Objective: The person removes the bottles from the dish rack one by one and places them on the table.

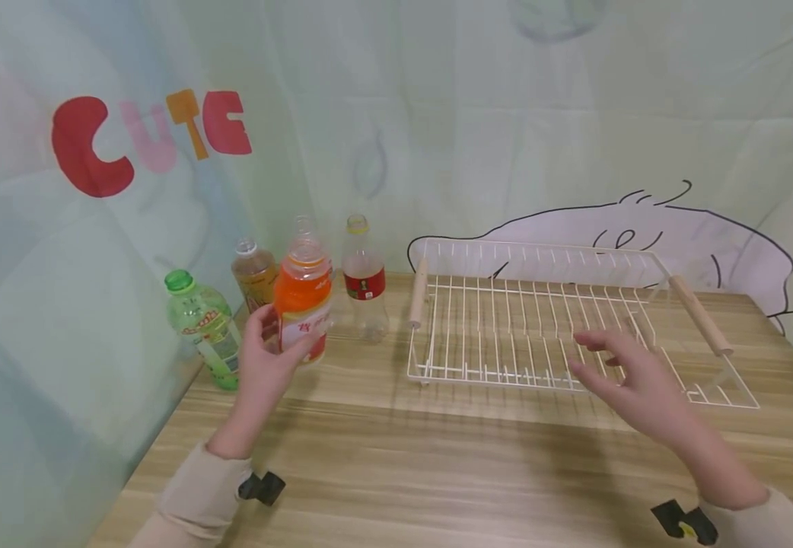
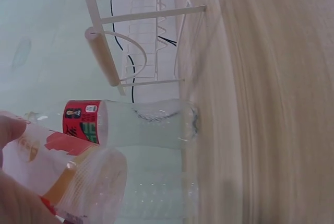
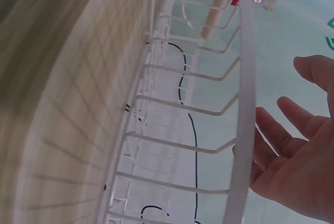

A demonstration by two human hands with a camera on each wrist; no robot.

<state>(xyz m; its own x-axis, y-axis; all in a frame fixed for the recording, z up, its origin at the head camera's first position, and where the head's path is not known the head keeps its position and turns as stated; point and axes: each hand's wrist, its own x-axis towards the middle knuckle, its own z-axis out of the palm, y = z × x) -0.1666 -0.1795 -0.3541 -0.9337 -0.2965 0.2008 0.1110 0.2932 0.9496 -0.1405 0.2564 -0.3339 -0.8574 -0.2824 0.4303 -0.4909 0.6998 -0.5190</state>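
My left hand (image 1: 268,358) grips a clear plastic bottle with an orange and white label (image 1: 304,293), thumb on one side and fingers round the other. In the left wrist view a gap shows between the base of this bottle (image 2: 110,182) and the table. Right behind it stands a clear bottle with a red label (image 1: 365,285). To its left are a green plastic bottle (image 1: 206,327) with a green cap and a bottle with brownish contents or label (image 1: 254,268). My right hand (image 1: 632,377), fingers spread and loosely bent, hovers over the front of a white wire rack (image 1: 492,378), holding nothing.
The rack has a wooden handle (image 1: 419,293) at its left end and another wooden handle (image 1: 701,316) at its right. A printed curtain (image 1: 396,137) hangs behind and left of the wood-grain table (image 1: 396,472), close to the bottles.
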